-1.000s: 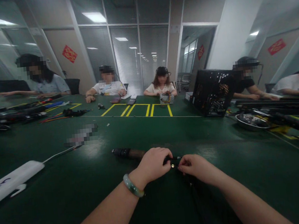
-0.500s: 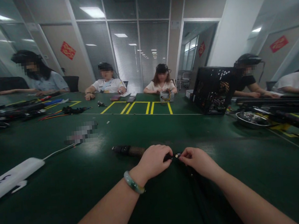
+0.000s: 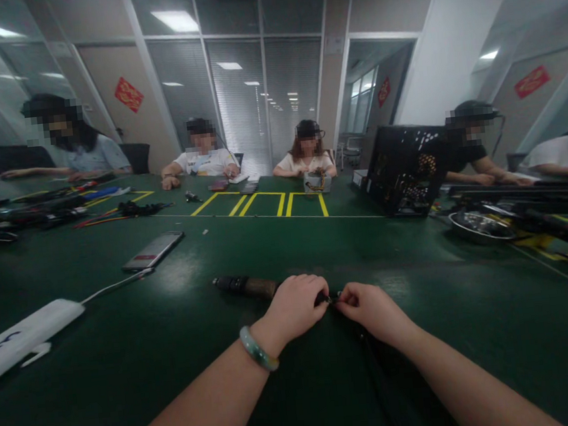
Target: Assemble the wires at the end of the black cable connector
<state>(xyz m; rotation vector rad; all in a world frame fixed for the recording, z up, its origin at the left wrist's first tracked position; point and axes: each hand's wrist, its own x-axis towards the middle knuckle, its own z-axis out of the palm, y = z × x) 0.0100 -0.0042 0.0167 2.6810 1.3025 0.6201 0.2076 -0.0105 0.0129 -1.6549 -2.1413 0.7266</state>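
Dark strip [image 3: 367, 349]: runs from below the right fingers toward the wearer; perhaps laid this way to clear the fingertips. Strap or rod, I cannot tell.
Left hand [image 3: 298, 307]: fingers curled narrow around a dark piece beside the rod's hidden end, seemingly to steady it.
Right hand [image 3: 373, 308]: thumb and forefinger in a close pinch on something tiny, mostly hidden; the light grip looks suited to fine work.
Small metallic bit [image 3: 330, 299]: between the two sets of fingertips, which nearly meet there, likely so both can control it.
Brown-gripped rod [image 3: 261, 287]: lies on the bench [image 3: 292, 252], passing under the left hand; its black end points left of those fingers. The bench probably bears its weight.
White block [image 3: 29, 338]: well left of the fingers, its cable [image 3: 113, 286] reaching the phone.
Phone [image 3: 154, 251]: beyond and left of the fingers, apparently set clear of the hands.
Metal bowl [image 3: 482, 241]: far right of the fingers, beside long dark parts.
Black case [image 3: 405, 171]: beyond the right fingers, upright.
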